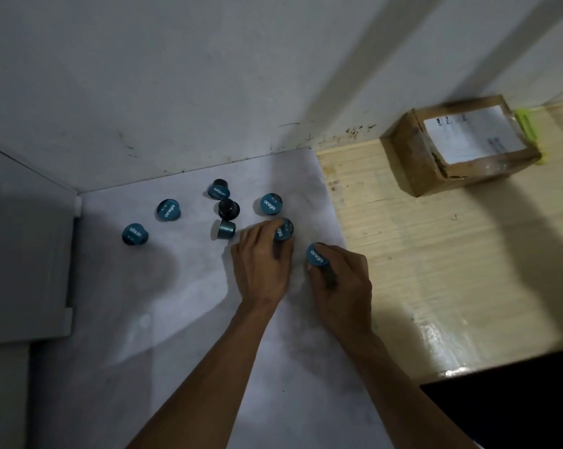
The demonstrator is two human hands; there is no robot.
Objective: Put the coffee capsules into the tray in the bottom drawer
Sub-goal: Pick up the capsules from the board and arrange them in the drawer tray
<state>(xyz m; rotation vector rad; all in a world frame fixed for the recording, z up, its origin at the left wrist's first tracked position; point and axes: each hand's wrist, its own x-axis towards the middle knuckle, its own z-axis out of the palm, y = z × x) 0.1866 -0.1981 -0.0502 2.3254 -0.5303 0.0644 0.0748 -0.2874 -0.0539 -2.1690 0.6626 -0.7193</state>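
Both forearms reaching over white tabletop (163, 319), left hand (263, 257) grip pinching one teal capsule (285, 229), six loose capsules (168, 210) beyond and left of it, right hand (341, 280) grip curled round another capsule (317, 254), cardboard box (458, 144) far right.

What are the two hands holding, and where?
Each holds a coffee capsule by its sides: left hand one capsule, right hand another capsule.

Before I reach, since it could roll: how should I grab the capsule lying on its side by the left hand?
Take the tipped capsule across its tapered body, fingers coming from above, one on the far side and one on the near. It lies with its lid facing left and its narrow end pointing right, so pinching across the curved sides should stop it rolling. The left hand is nearest.
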